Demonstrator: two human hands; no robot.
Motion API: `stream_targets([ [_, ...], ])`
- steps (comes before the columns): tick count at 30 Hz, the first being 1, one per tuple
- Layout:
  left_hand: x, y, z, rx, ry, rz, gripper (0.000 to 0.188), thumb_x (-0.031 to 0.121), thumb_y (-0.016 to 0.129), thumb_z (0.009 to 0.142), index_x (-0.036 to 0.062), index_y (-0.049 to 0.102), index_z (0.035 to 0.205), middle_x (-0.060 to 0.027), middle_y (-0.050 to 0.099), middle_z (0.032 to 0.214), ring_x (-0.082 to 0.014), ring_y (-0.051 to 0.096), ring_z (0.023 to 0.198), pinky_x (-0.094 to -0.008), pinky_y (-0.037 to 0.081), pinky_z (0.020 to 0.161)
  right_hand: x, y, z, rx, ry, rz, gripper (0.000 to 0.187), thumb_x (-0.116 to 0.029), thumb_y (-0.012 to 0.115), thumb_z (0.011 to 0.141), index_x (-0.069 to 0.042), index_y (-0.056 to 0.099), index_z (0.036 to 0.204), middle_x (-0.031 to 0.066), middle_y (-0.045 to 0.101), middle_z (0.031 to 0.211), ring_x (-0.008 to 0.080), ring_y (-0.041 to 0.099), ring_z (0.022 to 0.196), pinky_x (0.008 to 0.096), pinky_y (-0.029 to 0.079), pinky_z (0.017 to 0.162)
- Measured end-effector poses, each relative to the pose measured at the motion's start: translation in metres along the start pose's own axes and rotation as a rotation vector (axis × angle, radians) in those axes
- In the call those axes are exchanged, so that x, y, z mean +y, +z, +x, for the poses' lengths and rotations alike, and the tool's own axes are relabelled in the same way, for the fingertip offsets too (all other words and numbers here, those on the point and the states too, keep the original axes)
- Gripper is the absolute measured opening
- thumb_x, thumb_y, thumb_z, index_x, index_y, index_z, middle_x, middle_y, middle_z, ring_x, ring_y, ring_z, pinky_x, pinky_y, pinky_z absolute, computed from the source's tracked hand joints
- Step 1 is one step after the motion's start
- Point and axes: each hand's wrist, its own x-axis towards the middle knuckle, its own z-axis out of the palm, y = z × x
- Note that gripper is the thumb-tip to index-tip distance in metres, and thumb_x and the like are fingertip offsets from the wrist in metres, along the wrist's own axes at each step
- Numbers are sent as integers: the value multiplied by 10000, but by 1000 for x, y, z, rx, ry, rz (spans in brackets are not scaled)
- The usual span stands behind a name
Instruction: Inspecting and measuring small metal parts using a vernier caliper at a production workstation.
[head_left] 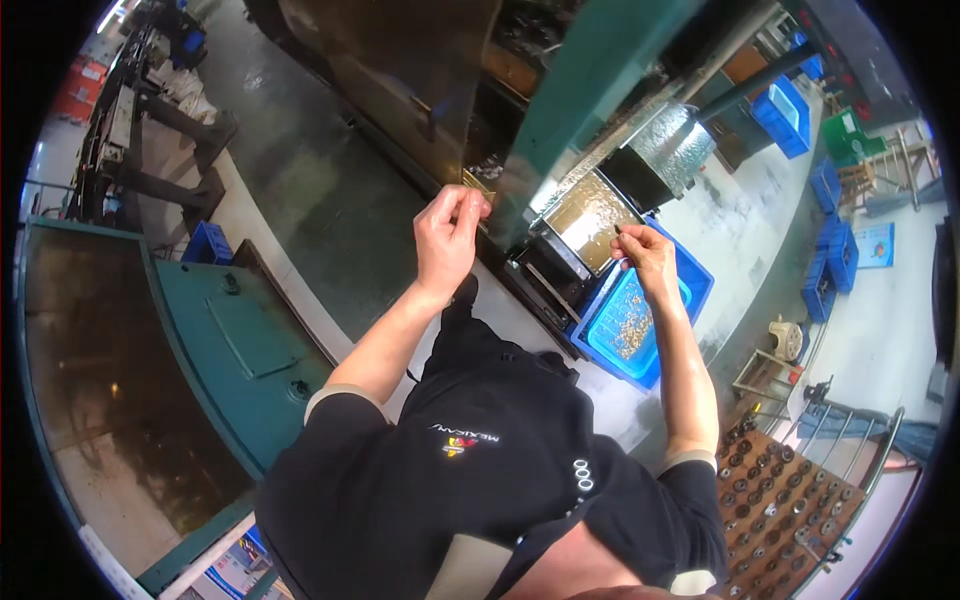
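Note:
My left hand (448,240) is closed, fingers curled in, at the lower edge of the machine's brownish see-through door (400,90). A brass-coloured edge shows just beyond its fingertips; whatever the fingers hold is hidden. Thumb and fingers of my right hand (648,258) are pinched together around something small and dark that I cannot make out. That hand is above the near right corner of a wet, shiny metal tray (578,215) on the machine. Below it stands a blue bin (697,265) with a lighter blue basket (600,325) holding many small brass-coloured parts.
A green machine panel (560,110) slants between my hands. Another green machine (235,330) stands at left. Blue crates (785,115) sit at far right, and more lie along the right wall. A wooden rack (775,500) of round dark parts is at lower right.

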Motion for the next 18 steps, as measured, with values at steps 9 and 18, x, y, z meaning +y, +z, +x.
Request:
stream_targets([
  [9, -5, -7, 27, -26, 134, 227, 72, 18, 593, 893, -31, 645, 906, -131, 707, 957, -158, 641, 733, -261, 495, 654, -68, 77, 80, 186, -443, -257, 173, -149, 609, 899, 16, 620, 951, 67, 673, 757, 125, 613, 625, 244, 483, 583],
  [18, -21, -28, 49, -89, 137, 184, 31, -18, 633, 845, -26, 630, 874, -142, 701, 970, -280, 683, 808, -326, 533, 690, -116, 147, 197, 362, -805, -693, 184, -158, 599, 889, -55, 617, 1041, 195, 681, 819, 328, 681, 743, 384, 530, 639],
])
